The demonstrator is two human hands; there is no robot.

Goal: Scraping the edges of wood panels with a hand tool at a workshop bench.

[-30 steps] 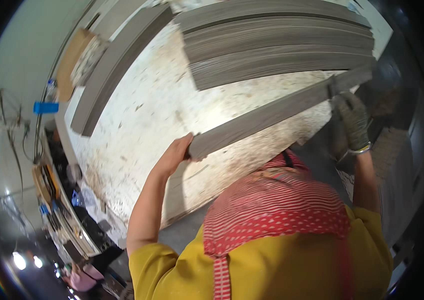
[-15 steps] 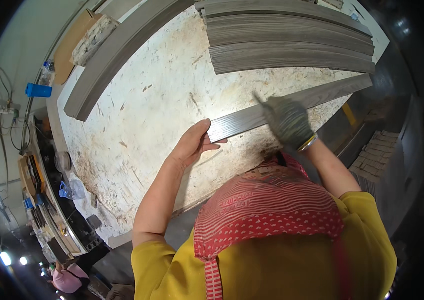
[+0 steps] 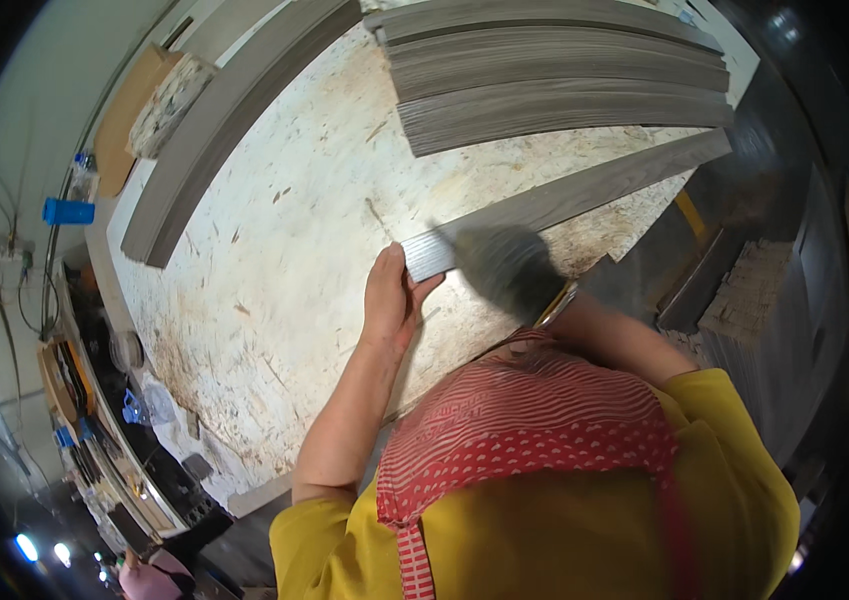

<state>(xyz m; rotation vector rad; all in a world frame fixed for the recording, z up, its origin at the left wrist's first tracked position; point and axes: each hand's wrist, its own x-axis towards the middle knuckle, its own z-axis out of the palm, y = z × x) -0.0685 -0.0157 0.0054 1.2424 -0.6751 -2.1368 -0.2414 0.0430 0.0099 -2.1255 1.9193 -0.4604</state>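
Note:
A long grey wood-grain plank (image 3: pixel 584 190) lies slantwise over the table, its near-left end shining in the light. My left hand (image 3: pixel 391 295) is bare and grips that end, thumb on the upper edge and fingers at the end and underneath. In a dark work glove, my right hand (image 3: pixel 509 268) is over the plank close to the left hand. Motion blurs it. A thin, blade-like tool (image 3: pixel 438 231) juts from the glove toward the plank's end; its exact kind is unclear, and the gloved fingers are smeared.
Several grey planks (image 3: pixel 564 75) lie side by side at the back of the pale, scuffed table (image 3: pixel 274 300). More planks (image 3: pixel 234 130) run along its left side. A blue cup (image 3: pixel 68 211) and a bottle (image 3: pixel 84 177) stand at the far left. Stacked pieces (image 3: pixel 749 290) sit off to the right.
My right hand has swept left along the plank toward its near end, with the thin tool. The left hand still holds that end, its fingers shifted slightly. The whole view has turned a little.

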